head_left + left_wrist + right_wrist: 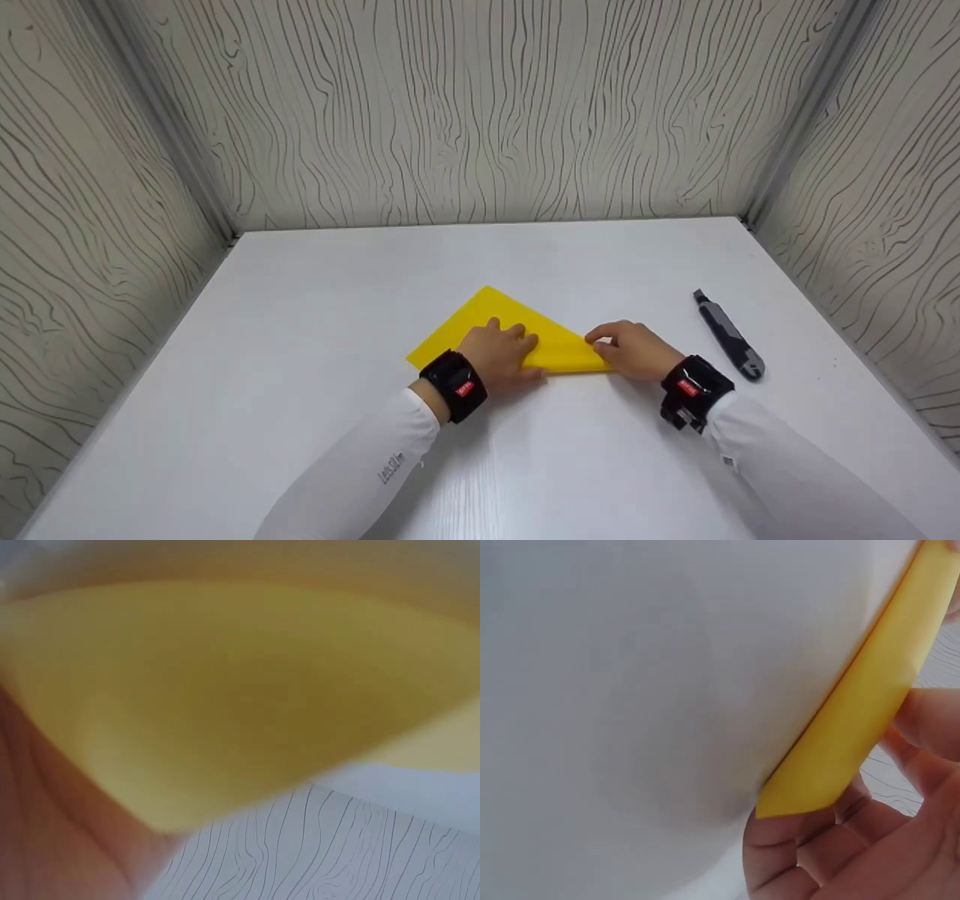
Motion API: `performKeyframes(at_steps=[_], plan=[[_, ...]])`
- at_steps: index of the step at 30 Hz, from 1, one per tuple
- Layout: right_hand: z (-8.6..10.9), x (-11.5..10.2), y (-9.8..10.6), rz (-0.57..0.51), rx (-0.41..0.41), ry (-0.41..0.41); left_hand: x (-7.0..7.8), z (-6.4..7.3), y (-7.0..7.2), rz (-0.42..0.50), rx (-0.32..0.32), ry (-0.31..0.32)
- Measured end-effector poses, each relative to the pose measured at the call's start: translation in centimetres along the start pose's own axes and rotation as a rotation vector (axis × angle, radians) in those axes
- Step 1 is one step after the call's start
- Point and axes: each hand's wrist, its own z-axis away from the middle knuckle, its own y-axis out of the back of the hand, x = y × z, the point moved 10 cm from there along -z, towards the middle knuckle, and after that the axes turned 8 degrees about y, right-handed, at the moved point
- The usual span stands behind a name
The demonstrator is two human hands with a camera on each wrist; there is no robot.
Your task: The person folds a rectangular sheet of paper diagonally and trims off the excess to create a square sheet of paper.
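A sheet of yellow paper, folded into a roughly triangular shape, lies on the white table in the head view. My left hand rests on its near part with the fingers spread. At the paper's right corner, my right hand pinches the edge between thumb and fingers. The right wrist view shows a narrow folded end of the yellow paper, with the fingers of that hand curled about its tip. Blurred yellow paper fills much of the left wrist view, beside the left palm.
A grey and black utility knife lies on the white table, right of my right hand. Wood-patterned panels stand behind the table and along both sides.
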Motion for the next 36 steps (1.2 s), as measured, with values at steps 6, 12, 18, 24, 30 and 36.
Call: performKeyframes(at_steps=[6,12,18,24,30,36], plan=[[0.9,0.8,1.1,-0.002,0.027,0.002,0.0,0.2,0.0,-0.033,0.034,-0.005],[2.2,2.2,1.9,-0.016,0.041,-0.048,0.0,0.2,-0.2,-0.019,0.019,0.014],[3.1,3.4,2.1,-0.045,0.032,-0.114,0.0,0.1,-0.2,-0.038,0.015,0.03],[3.4,4.1,1.7,-0.057,0.027,-0.126,0.0,0.3,-0.2,-0.033,0.015,0.042],[3.3,3.8,1.4,-0.048,0.043,-0.102,0.0,0.6,0.0,-0.031,0.007,0.049],[2.9,1.2,1.1,0.007,0.084,0.066,0.0,0.6,0.2,-0.028,-0.004,0.039]])
